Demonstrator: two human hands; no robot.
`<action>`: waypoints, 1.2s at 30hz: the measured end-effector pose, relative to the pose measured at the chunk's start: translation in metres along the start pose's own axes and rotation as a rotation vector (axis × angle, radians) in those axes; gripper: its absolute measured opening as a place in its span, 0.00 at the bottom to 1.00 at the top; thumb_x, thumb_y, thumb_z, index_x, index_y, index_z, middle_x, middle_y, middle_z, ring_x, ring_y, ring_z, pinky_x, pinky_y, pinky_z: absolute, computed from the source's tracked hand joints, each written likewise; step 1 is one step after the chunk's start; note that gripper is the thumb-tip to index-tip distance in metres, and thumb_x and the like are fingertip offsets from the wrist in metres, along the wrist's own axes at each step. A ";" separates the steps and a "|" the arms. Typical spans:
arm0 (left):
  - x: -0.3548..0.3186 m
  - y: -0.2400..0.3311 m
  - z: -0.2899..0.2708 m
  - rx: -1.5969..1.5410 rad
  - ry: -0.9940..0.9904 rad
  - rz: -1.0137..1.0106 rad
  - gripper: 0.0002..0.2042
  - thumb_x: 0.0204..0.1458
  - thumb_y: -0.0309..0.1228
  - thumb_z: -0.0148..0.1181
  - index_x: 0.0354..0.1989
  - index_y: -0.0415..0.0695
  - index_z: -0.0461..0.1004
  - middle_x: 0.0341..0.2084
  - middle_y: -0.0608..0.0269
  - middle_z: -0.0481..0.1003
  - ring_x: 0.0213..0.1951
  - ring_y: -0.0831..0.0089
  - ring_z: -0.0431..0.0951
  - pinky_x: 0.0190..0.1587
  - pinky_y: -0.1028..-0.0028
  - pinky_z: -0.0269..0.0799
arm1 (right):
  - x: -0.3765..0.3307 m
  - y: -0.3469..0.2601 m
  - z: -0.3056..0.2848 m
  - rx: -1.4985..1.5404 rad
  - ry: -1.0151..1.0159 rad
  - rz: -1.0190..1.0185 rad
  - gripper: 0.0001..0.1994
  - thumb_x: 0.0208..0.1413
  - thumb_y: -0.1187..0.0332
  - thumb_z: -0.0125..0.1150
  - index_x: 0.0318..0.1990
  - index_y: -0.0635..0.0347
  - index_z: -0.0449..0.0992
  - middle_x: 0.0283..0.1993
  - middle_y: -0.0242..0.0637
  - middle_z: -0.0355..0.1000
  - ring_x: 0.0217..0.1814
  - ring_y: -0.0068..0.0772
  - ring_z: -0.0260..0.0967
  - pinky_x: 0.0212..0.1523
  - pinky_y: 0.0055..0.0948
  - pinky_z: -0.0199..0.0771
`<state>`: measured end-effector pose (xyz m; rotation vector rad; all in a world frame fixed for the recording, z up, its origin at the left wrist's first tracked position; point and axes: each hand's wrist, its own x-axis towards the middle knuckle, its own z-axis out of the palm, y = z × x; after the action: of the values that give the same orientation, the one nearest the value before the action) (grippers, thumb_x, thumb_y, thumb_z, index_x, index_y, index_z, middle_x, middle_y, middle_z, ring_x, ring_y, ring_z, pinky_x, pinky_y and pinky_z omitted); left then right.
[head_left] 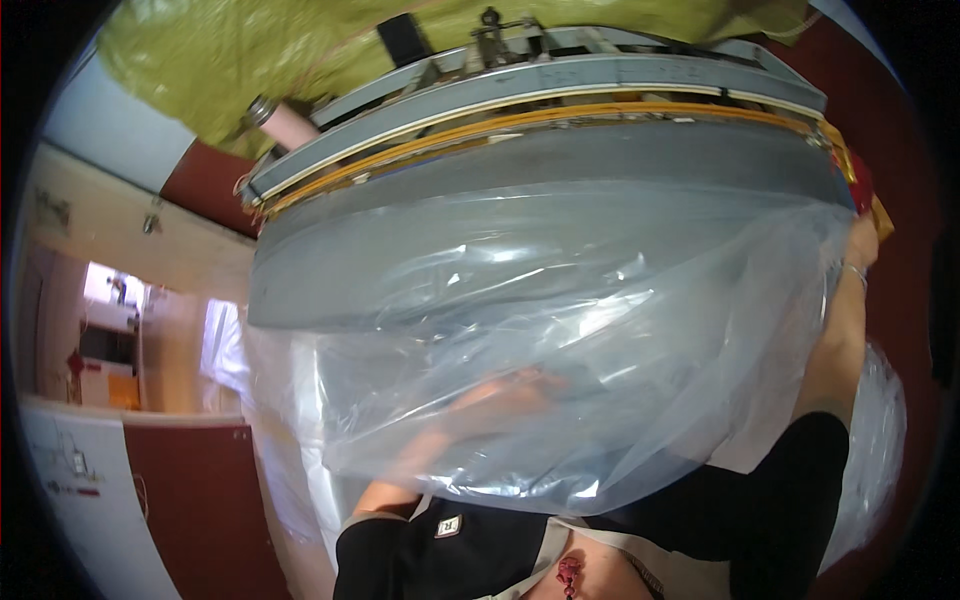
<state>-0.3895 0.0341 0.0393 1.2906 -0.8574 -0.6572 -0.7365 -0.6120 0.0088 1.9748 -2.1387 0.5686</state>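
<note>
1. Spreading across the middle of the view, a clear plastic film drapes over a gray worktop, its creased lower edge sagging close to the person's chest.
2. The left hand lies behind the film, showing hazily through it near the middle; its fingers look loosely extended, but blur and glare prevent telling whether they pinch anything.
3. The right hand is at the film's upper right edge, beside the worktop's far right corner. It looks curled, with its fingertips hidden, so I cannot tell whether it pinches the film. A thin bracelet circles that wrist.
4. Just beyond the right hand is a red-and-gold item, too partly seen to name.
5. Along the worktop's far side run orange strips, with a gray metal frame behind them.
6. A pink bottle with a dark cap leans at the frame's left end; a black box-shaped object sits farther back, against a yellow-green tarp.
7. Whitish plastic sheeting hangs left of the film, and more crumpled clear plastic lies beyond the right forearm.
8. A red pendant hangs at the person's neckline, above a black top.
</note>
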 end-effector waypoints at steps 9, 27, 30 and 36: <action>-0.050 0.129 -0.273 0.395 0.973 0.499 0.10 0.52 0.37 0.48 0.35 0.42 0.67 0.30 0.65 0.68 0.29 0.77 0.69 0.29 0.79 0.66 | -0.008 0.000 0.003 0.031 -0.030 0.017 0.19 0.54 0.53 0.42 0.46 0.56 0.69 0.45 0.47 0.69 0.49 0.52 0.65 0.43 0.47 0.65; 0.082 -0.014 -0.199 1.400 0.075 0.089 0.26 0.50 0.41 0.52 0.55 0.40 0.59 0.57 0.53 0.57 0.59 0.56 0.53 0.57 0.61 0.49 | -0.010 -0.008 0.000 0.026 -0.078 0.010 0.20 0.56 0.53 0.39 0.49 0.55 0.67 0.47 0.48 0.67 0.49 0.52 0.64 0.44 0.43 0.64; 0.093 -0.008 -0.202 1.428 0.081 0.083 0.25 0.50 0.40 0.51 0.55 0.42 0.60 0.56 0.55 0.58 0.57 0.56 0.57 0.55 0.61 0.52 | -0.004 0.001 0.009 0.082 -0.069 0.020 0.21 0.56 0.52 0.39 0.47 0.55 0.68 0.47 0.48 0.67 0.48 0.52 0.64 0.44 0.43 0.64; 0.140 -0.025 -0.215 1.353 0.178 0.195 0.17 0.47 0.36 0.56 0.44 0.41 0.68 0.39 0.56 0.71 0.43 0.58 0.69 0.40 0.66 0.65 | 0.055 0.114 0.040 1.192 -0.104 0.130 0.18 0.50 0.57 0.56 0.40 0.63 0.73 0.40 0.42 0.71 0.42 0.36 0.68 0.42 0.30 0.67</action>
<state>-0.1326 0.0310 0.0261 2.3494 -1.3082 0.3304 -0.8497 -0.6731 -0.0248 2.3037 -2.1743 2.1871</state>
